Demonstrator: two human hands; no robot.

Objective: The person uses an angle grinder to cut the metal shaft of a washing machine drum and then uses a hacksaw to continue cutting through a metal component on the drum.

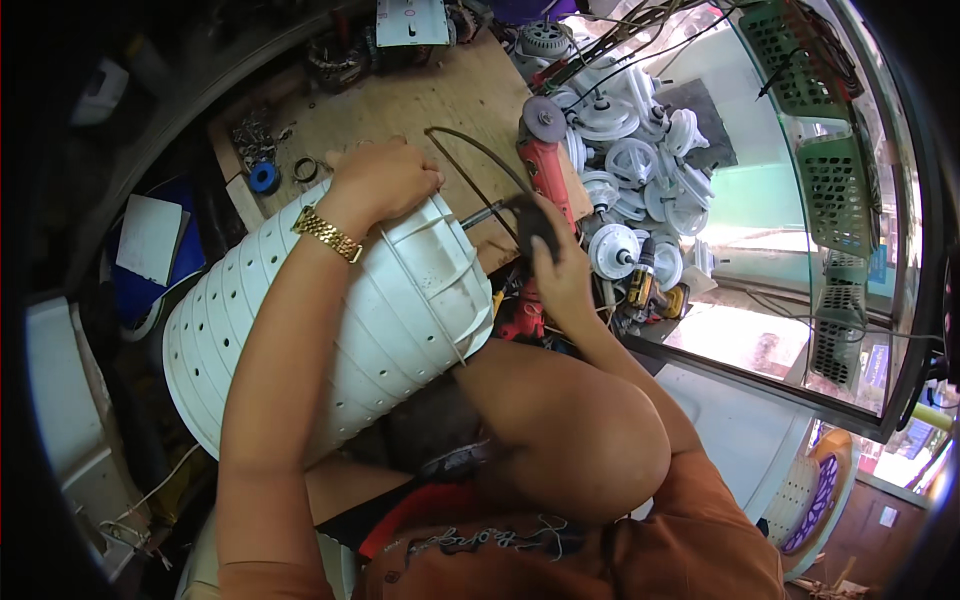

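Observation:
A white, perforated washing-machine spin drum (390, 300) lies tilted across my lap, its ribbed base facing right. My left hand (385, 180), with a gold watch at the wrist, is curled over the upper edge of the drum and holds it. From the base sticks a metal shaft (482, 216). My right hand (562, 265) is closed round a dark, rounded piece (530, 228) at the shaft's outer end; its kind is unclear. A thin dark cord or belt (478, 145) arches over the wooden board beside it.
A red angle grinder (544, 150) lies on the wooden board (470, 90). Several white pulley-like parts (640, 160) are heaped at the right, near a yellow-black drill (643, 275). Blue tape (263, 178) and small metal parts (262, 135) sit at the left. Green baskets (838, 190) hang at the window.

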